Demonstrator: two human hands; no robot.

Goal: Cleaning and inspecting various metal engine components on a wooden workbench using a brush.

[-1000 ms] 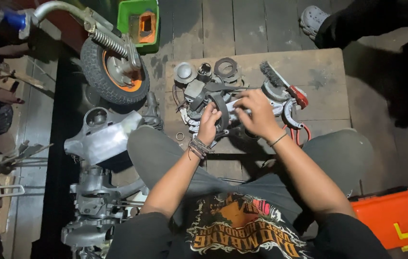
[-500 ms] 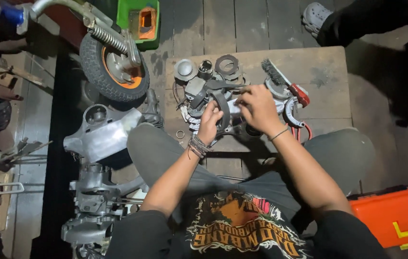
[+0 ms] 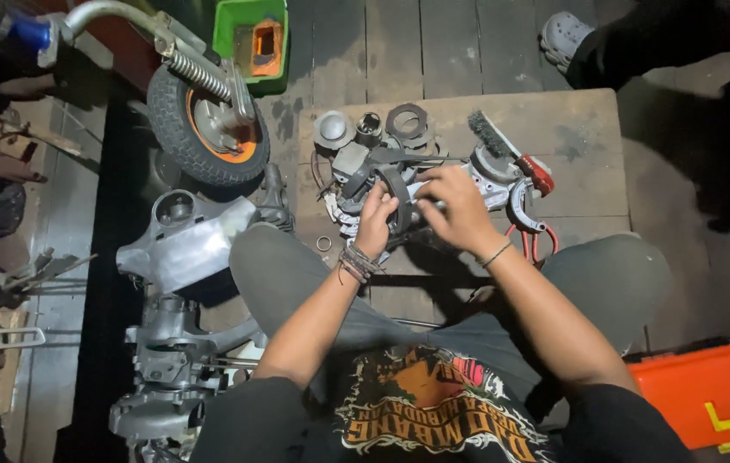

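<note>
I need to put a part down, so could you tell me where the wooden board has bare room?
The wooden board is bare at its far right, beyond the wire brush. Around both hands, left hand and right hand, metal parts crowd it.

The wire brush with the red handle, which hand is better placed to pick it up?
Probably the right hand: it lies nearer the wire brush on that side of the board, while the left hand grips the metal assembly farther away.

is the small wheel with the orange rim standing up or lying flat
Standing on edge, tilted: the wheel shows its tread along the side and its orange hub faces sideways, beside the green tray.
</note>
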